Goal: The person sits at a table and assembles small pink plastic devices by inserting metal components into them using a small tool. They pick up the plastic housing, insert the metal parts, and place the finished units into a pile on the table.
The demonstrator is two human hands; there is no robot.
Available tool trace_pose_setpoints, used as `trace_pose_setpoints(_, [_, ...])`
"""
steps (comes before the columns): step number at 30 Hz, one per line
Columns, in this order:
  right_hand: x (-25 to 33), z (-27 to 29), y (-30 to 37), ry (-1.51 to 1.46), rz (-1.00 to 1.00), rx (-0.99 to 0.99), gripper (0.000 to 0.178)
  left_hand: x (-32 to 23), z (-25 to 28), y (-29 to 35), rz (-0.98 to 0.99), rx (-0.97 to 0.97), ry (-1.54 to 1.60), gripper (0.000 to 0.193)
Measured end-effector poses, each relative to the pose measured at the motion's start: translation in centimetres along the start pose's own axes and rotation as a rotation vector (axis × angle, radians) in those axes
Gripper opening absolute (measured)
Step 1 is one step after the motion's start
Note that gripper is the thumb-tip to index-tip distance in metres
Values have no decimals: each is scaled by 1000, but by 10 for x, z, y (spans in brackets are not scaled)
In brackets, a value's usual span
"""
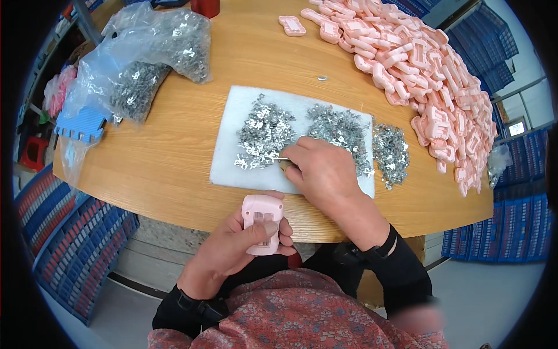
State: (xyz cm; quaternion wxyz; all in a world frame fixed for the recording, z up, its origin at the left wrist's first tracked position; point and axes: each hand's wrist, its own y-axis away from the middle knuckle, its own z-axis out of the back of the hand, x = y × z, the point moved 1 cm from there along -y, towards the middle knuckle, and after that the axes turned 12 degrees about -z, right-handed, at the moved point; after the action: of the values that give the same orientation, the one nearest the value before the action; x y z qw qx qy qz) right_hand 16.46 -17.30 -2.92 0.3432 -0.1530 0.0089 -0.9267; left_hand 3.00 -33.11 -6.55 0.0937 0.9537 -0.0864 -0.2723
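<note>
My left hand is closed around a pink plastic casing near the table's front edge, the thumb lying over the rectangular recess in its face. Over a white foam sheet, my right hand pinches a thin, pale metal tool. The tool's tip points left and reaches the lower edge of a pile of small metal clips; its other end is hidden by my fingers. A second heap of metal pieces lies beyond my right hand on the same sheet.
More metal pieces lie on the wooden table beside the sheet. Pink casings are heaped at the far right. Clear bags of metal parts and a blue foam piece sit at the left. Blue crates flank the table.
</note>
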Motion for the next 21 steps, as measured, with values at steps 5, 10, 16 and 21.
trace_pose_setpoints(5, [4,6,6,-75,21,25,9,-4,3,5,-17,17,-8,47])
trace_pose_setpoints(10, [10,0,7,-54,-45,-25,10,-3,2,6,-46,-22,-41,46])
trace_pose_setpoints(16, [22,0,4,57,-45,9,10,-1,2,6,-63,-10,-38,45])
trace_pose_setpoints(21, [23,-2,2,97,-100,31,13,0,0,5,-85,-18,-39,45])
